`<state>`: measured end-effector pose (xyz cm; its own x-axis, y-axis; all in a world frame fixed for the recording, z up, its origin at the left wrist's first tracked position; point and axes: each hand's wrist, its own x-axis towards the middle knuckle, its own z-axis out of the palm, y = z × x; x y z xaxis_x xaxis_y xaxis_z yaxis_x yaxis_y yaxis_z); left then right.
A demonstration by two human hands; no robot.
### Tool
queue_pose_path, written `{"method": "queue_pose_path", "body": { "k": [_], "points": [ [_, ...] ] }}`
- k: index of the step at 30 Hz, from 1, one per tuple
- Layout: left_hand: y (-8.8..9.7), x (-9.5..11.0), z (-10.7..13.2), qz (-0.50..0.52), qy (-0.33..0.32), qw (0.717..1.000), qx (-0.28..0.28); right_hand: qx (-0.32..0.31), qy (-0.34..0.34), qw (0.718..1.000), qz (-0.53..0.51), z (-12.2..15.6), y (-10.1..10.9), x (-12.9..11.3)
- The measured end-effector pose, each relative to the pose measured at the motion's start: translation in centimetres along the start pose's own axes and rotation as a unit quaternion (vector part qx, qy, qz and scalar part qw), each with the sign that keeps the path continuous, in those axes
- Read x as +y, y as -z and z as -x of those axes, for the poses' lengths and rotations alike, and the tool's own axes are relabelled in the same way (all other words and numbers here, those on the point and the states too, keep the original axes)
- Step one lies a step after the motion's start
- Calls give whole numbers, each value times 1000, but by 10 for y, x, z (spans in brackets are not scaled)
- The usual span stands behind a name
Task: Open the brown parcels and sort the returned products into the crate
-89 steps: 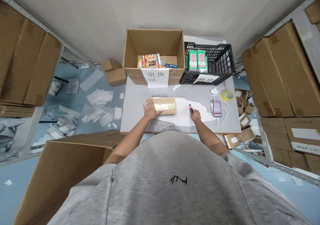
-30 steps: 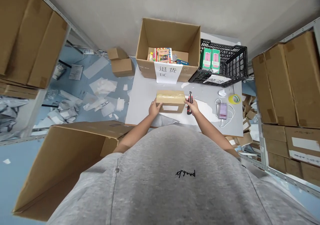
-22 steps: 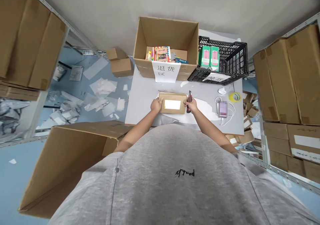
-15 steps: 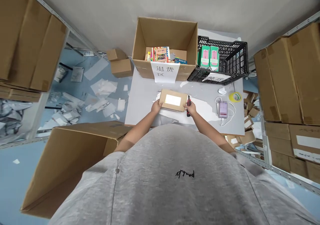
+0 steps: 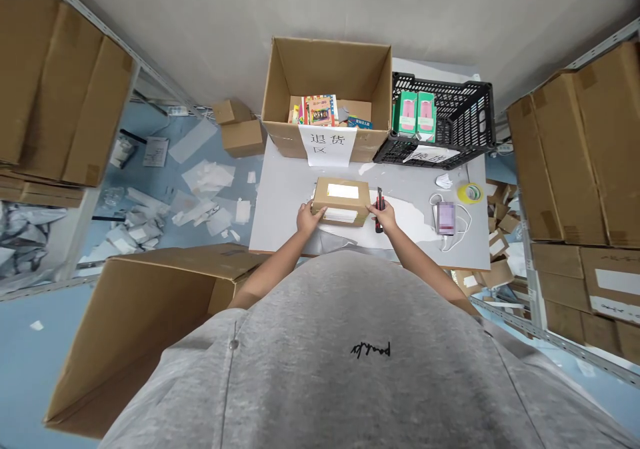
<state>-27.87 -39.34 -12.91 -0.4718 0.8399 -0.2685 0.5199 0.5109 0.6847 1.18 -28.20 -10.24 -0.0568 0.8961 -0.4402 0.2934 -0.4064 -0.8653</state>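
A small brown cardboard box (image 5: 342, 198) with white labels on its top and near side is tilted between my hands above the table. My left hand (image 5: 309, 219) grips its left end, with the thumb on the near face. My right hand (image 5: 384, 216) is closed around a red and black utility knife (image 5: 379, 210) while its fingertips touch the box's right end. I cannot tell whether the blade is out. White paper (image 5: 410, 221) lies on the table beneath and to the right.
Behind stand a large open carton (image 5: 285, 139) with books inside and a black crate (image 5: 463, 149) holding green-and-pink boxes. At right on the table (image 5: 270, 222) lie a phone (image 5: 446, 218) with its cable and a tape roll (image 5: 470, 193). An open carton (image 5: 150, 316) stands left.
The small box has been tipped in my hands, so its labelled near side now shows below the top. My left hand has shifted slightly left; the knife stays in my right hand.
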Motion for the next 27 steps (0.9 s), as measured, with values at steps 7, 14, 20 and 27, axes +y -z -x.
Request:
{"method": "queue_pose_path", "body": {
  "k": [7,14,20,27],
  "points": [
    [6,18,-1,-67,16,998,3,-14,15,1000,5,-9,3,-1],
    [7,26,-25,-100,80,990,-54,37,11,998,51,-29,-14,2],
    [7,32,-55,-48,113,989,-86,75,-9,993,86,-39,-20,-9],
    [4,8,-30,105,26,991,-75,29,16,997,71,-8,-10,-3]
  ]
}}
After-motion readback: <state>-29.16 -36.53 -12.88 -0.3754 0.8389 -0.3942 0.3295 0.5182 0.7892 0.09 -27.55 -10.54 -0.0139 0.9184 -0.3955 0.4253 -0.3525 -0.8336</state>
